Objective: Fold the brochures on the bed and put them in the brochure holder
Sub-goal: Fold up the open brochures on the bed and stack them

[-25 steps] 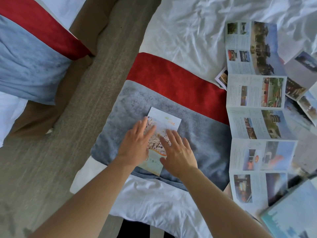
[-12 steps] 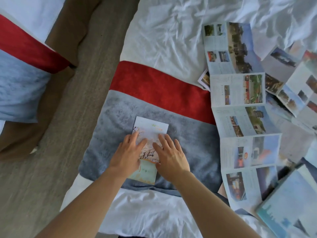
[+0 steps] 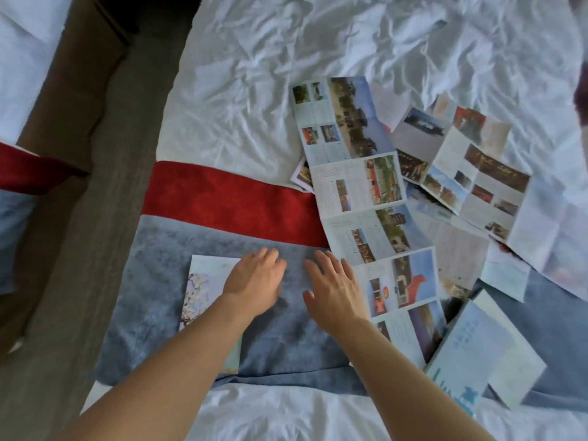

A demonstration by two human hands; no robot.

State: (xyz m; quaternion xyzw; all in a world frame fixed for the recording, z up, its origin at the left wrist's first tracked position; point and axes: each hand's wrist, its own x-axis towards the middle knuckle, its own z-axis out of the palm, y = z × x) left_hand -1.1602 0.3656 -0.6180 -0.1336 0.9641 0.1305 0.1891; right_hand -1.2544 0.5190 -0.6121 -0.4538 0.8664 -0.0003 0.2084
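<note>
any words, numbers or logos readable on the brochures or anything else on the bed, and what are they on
None can be quoted.
Long unfolded brochure: small columns of print beside the photos, too small and blurred to read; a round red emblem on a lower panel, no legible lettering.
Folded brochure under the left forearm: faint mark near its top, unreadable.
Pale blue booklet: light characters on its cover, too blurred.
Spread brochures at the right: gold script on a dark photo, illegible.

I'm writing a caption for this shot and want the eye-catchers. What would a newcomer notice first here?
Two bare hands, left and right, reach over the grey-blue bed runner near the bed's foot. A long unfolded brochure stretches in a photo-filled strip just right of them, with more open sheets scattered further right on the rumpled white sheet. A folded brochure lies under the left forearm.
</note>
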